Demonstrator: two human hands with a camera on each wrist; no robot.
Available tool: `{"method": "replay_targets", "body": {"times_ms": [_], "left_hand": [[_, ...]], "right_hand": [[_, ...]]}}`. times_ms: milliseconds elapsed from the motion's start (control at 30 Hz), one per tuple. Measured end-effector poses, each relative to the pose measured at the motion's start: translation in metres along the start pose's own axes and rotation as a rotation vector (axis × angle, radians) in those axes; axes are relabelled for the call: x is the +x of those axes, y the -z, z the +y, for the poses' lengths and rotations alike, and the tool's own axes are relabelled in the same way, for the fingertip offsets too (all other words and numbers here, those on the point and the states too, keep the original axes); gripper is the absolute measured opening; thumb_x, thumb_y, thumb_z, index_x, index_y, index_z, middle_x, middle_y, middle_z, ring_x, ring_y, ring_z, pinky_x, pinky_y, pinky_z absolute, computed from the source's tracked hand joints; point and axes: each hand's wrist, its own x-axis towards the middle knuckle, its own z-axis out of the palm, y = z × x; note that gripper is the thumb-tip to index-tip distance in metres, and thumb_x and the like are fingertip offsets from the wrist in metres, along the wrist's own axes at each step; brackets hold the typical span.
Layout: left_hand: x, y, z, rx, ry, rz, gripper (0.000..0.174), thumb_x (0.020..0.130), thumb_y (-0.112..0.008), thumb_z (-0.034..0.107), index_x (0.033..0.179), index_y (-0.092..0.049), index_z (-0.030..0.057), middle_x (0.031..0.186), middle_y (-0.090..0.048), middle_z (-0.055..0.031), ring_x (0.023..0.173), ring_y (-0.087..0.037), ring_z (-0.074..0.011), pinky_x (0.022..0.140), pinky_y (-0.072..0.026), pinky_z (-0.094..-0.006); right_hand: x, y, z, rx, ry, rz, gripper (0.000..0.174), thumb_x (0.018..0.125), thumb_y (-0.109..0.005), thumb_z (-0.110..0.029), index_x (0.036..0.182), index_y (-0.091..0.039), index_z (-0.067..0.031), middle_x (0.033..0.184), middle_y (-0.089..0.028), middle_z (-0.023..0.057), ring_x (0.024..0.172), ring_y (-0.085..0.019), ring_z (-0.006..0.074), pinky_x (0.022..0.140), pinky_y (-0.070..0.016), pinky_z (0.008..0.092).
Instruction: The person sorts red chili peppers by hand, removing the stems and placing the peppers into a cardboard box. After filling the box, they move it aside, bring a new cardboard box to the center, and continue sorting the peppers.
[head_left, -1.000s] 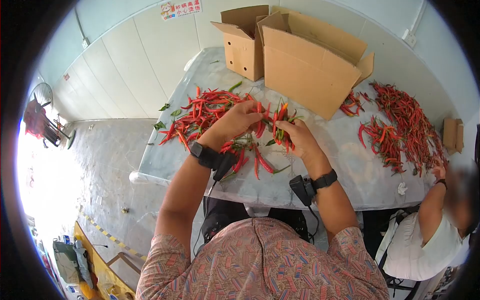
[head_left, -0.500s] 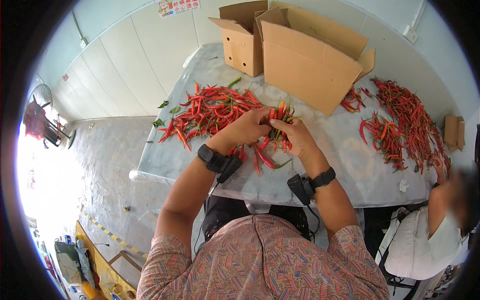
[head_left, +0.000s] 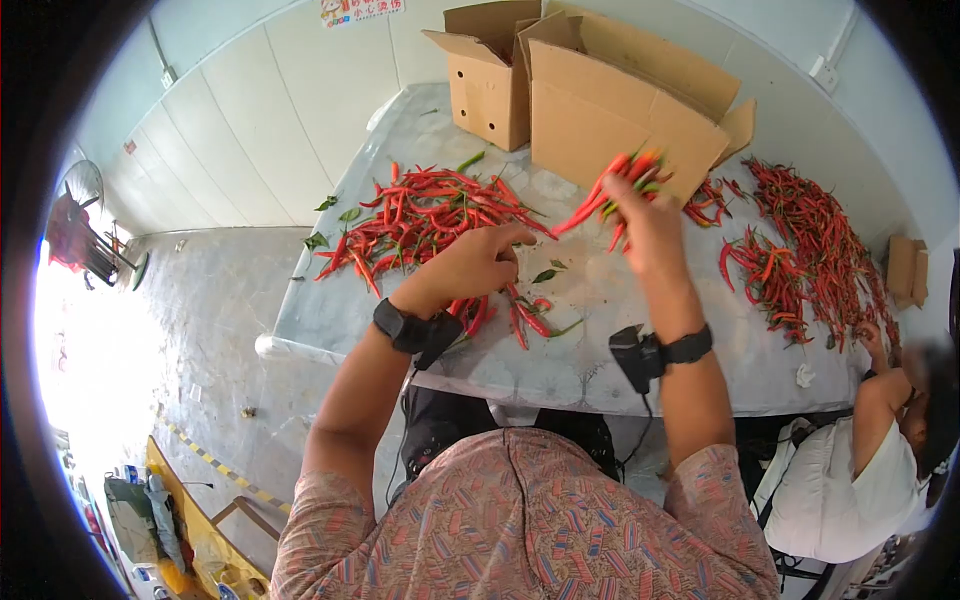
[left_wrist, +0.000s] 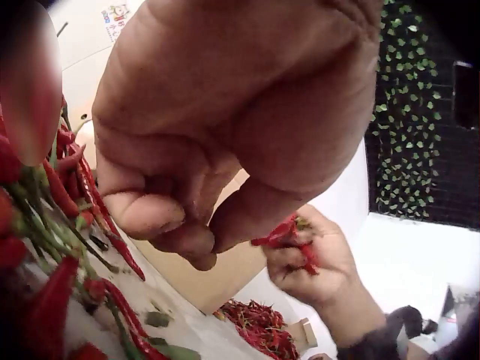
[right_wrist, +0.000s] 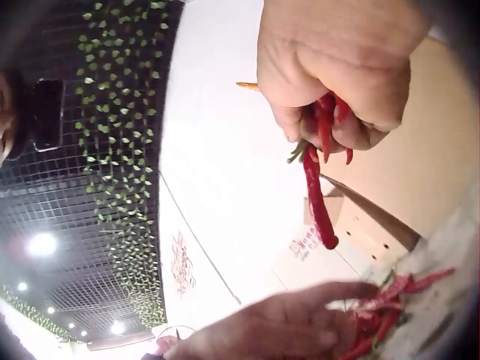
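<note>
My right hand [head_left: 645, 225] grips a bunch of red and orange chilli peppers [head_left: 622, 190], raised in front of the large box. In the right wrist view, its fingers curl round the stems and one long red chilli [right_wrist: 318, 202] hangs down. My left hand [head_left: 470, 265] is over the near side of the loose chilli pile [head_left: 425, 215], its index finger reaching out and the other fingers loosely bent. Nothing shows between thumb and fingers of the left hand [left_wrist: 225, 127] in the left wrist view. A few chillies [head_left: 530, 318] and green leaves [head_left: 545, 275] lie beside it.
Two open cardboard boxes, one large [head_left: 615, 120] and one small [head_left: 485, 100], stand at the table's back. A big heap of chillies [head_left: 815, 235] and a smaller pile [head_left: 775, 285] lie to the right. Another person [head_left: 850, 480] sits at the right end of the table [head_left: 700, 370].
My hands were together at the bunch; they have parted. The right hand has carried the chillies up and right towards the large box, while the left has drawn slightly back left.
</note>
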Motion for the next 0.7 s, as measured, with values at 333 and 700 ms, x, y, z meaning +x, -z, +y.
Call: {"method": "replay_targets", "body": {"times_ms": [333, 700], "left_hand": [[-0.016, -0.018, 0.007, 0.453, -0.156, -0.074, 0.026, 0.067, -0.06, 0.008, 0.093, -0.061, 0.0032, 0.089, -0.057, -0.015, 0.085, -0.057, -0.031, 0.074, -0.0458, -0.0371], [-0.015, -0.032, -0.004, 0.535, -0.173, -0.109, 0.012, 0.069, -0.057, 0.009, 0.079, -0.059, 0.0048, 0.085, -0.054, -0.0133, 0.079, -0.056, -0.0317, 0.07, -0.0451, -0.0403]], "right_hand": [[0.131, 0.006, -0.105, -0.249, 0.725, 0.038, 0.011, 0.084, -0.056, -0.008, 0.089, -0.055, 0.0014, 0.076, -0.057, 0.0045, 0.066, -0.054, 0.0125, 0.061, -0.0456, 0.0266], [0.099, 0.003, -0.071, -0.848, 0.805, 0.101, 0.029, 0.081, -0.061, -0.028, 0.097, -0.062, -0.0031, 0.074, -0.063, 0.0018, 0.067, -0.057, 0.0126, 0.063, -0.0458, 0.0252]]}}
